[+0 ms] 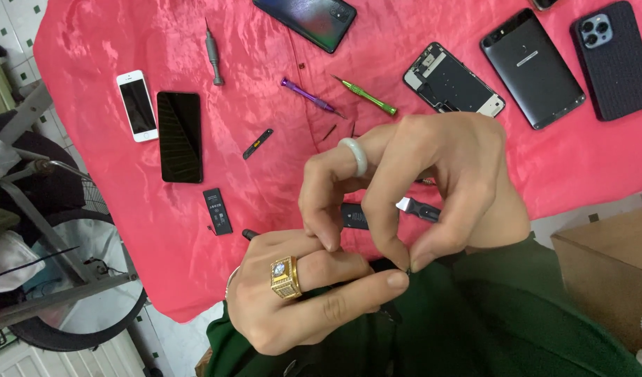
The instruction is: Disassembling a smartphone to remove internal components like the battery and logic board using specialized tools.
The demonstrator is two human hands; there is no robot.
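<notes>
We are pinching a tiny dark part (407, 268) in our right hand's (433, 188) closed grip above our lap; our left hand (300, 293) is curling over something hidden. It could slip and vanish into the red cloth (265, 181).

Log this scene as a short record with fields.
surface: red cloth
left hand: gold ring, fingers curled around a small dark part, mostly hidden
right hand: pale ring, fingertips pinching at the same part
tools: grey screwdriver, purple screwdriver, green screwdriver
phones: white phone, black phone, opened phone
loose: battery
</notes>
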